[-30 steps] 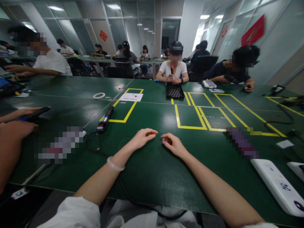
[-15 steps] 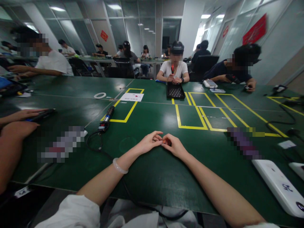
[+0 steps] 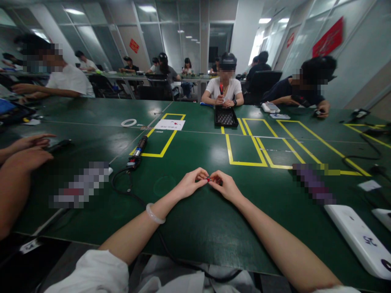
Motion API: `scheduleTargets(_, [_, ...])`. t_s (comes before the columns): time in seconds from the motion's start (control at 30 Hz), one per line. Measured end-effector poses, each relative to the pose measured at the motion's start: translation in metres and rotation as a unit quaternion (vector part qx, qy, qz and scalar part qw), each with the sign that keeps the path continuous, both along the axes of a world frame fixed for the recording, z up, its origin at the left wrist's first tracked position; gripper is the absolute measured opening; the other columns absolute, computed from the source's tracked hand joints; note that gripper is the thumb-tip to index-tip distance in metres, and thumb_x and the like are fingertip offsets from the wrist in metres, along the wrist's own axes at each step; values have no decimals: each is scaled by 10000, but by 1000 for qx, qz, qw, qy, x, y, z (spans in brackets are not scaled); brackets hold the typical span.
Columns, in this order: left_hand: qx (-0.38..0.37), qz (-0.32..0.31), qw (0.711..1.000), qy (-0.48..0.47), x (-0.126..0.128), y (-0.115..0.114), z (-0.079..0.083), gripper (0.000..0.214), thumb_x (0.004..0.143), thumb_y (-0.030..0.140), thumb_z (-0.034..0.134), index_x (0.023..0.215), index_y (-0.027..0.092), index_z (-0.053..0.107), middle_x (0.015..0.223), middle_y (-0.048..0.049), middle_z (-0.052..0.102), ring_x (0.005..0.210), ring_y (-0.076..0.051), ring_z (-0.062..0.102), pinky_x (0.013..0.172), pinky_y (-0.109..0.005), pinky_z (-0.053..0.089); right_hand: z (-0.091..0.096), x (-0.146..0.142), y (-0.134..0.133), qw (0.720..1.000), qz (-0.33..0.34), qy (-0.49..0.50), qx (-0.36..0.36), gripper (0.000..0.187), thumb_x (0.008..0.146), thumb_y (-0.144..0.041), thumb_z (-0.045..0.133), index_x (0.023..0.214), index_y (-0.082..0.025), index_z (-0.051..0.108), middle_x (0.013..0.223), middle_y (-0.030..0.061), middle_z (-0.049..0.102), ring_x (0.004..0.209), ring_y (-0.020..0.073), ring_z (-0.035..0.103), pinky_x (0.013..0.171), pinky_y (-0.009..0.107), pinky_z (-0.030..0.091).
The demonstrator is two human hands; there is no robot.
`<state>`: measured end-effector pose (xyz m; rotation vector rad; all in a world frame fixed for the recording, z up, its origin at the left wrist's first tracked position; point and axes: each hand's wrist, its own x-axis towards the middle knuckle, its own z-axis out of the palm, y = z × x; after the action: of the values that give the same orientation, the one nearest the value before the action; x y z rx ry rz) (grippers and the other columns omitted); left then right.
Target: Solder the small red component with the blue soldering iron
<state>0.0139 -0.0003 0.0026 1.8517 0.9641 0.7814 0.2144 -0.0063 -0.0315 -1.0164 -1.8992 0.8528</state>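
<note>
Green desk (image 3: pixel 186 240); L hand (image 3: pixel 191 183) & R hand (image 3: pixel 225 186) on near side, each grip pinched on tiny red pc (image 3: pixel 208 179) btwn them, over desk. Best: light pressure, both hands steady, pc kept low.

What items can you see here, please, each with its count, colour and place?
Table: one, green, across the foreground
Small piece: one, red, centre
Corded tool: one, black and blue, left of centre
Paper sheet: one, white, beyond the corded tool
Ring: one, white, left of the paper sheet
Tape outlines: several, yellow, on the table
Tray: one, black, far side
Handheld tool: one, red-orange, above the tray
Numbered device: one, white, near right
Pixelated objects: two, greyish left, purplish right
Wall hangings: three, red, background
Other people: several, some overlapping, around the room
Bracelet: one, pale, left forearm
Left hand, right hand: one each, bare, meeting at the small piece
</note>
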Motion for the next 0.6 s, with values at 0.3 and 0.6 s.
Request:
scheduleTargets(0.3, [60,-16,997,52,2,-7,6,204,864,289,567,1044,196,593,906,-16,678,862,-143,631,825,-261,461,-6,1,5,985,48,99,-134,313,869,-478,577,824,-168,571,685,-4,602,611,121,550,606,250,440])
scheduleTargets(0.6, [62,-15,995,72,-3,1,3,232,882,368,552,1019,188,606,961,-31,678,901,-155,631,840,-272,470,-7,0,4,990,33,90,-99,285,830,-431,643,941,-179,570,817,17,615,719,131,566,646,254,460])
